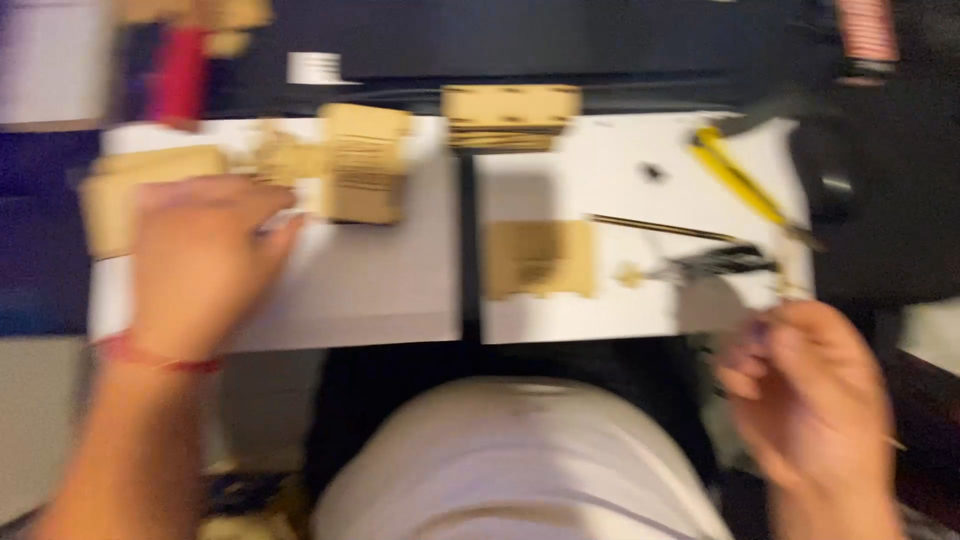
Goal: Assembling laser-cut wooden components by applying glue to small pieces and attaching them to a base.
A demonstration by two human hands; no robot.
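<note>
Both hands show in a badly motion-blurred view: the left hand (200, 265), with a thin red cord around its wrist, lies palm-down with fingers loosely bent over the edge of the left white sheet (340, 290) on the bench, its fingertips touching or just beside a cluster of pale tan, laser-cut wooden pieces (285, 155); whether it actually pinches one of them cannot be told through the blur. The right hand (805, 385) hovers off the near right corner of the right white sheet (600, 170), fingers curled inward as if around something thin, though what it grips, if anything, is too smeared to make out. Beside the left hand stands a blocky tan wooden box-like assembly (365, 160) with slotted faces, and a flat tan wooden panel (115, 195) sits partly under the hand's far side. Across the dark gap between the sheets lies a flat square wooden plate (540, 258) with notched edges, and farther back a long slotted wooden strip (510, 115) overhangs the sheet's edge. To the right are a thin dark pencil-like stick (660, 228), a dark metal tool (720, 263), and yellow-handled cutters (740, 180). A red upright object (180, 70) at the top left is cut off by the frame, as is the person's pale shirt (520, 460) below.
</note>
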